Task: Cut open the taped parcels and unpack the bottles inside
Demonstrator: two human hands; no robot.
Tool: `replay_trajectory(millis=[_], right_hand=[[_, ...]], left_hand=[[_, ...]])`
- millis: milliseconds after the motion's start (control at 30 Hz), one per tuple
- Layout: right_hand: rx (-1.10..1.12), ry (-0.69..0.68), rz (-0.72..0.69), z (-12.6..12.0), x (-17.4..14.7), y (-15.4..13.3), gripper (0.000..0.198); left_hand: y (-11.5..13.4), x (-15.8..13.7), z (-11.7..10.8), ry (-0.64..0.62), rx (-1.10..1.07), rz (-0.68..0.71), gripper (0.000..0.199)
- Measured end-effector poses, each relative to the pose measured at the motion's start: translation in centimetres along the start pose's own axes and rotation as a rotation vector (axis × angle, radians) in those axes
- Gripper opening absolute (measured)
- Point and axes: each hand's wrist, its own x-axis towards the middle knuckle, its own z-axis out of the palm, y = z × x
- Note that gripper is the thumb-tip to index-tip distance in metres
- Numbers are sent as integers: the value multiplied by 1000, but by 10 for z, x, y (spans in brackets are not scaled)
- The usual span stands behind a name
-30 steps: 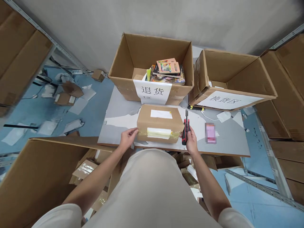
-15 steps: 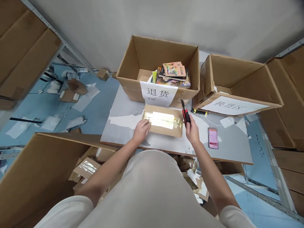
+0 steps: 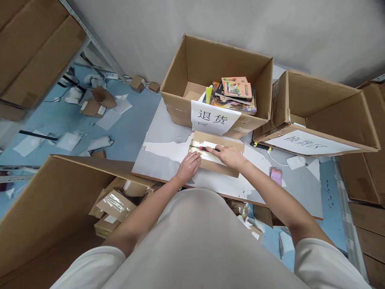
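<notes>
The right hand (image 3: 230, 156) grips a red-and-black cutter (image 3: 203, 149) over the taped parcel (image 3: 221, 167) on the table (image 3: 300, 196); the left hand (image 3: 189, 165) rests loosely spread on the parcel's left end. Just behind stands a carton (image 3: 177, 108) of books (image 3: 237, 90), another carton (image 3: 333, 110) right of it.

Soft light, wide-angle edge distortion

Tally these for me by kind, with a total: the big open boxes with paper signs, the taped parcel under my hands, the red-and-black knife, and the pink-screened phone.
Open boxes with paper signs: 2
Taped parcel: 1
Red-and-black knife, in the right hand: 1
Pink-screened phone: 1
Total: 5
</notes>
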Motion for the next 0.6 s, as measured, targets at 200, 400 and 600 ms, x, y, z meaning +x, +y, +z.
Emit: replay_trajectory(millis=[200, 400, 600], right_hand=[[-64, -45, -66, -14, -1, -3, 63], [-99, -107, -69, -8, -9, 11, 62], [-91, -90, -35, -3, -31, 23, 59]], left_hand=[[-2, 2, 0, 14, 14, 5, 25], [-4, 2, 2, 9, 15, 6, 24], [-5, 3, 2, -16, 11, -8, 26]])
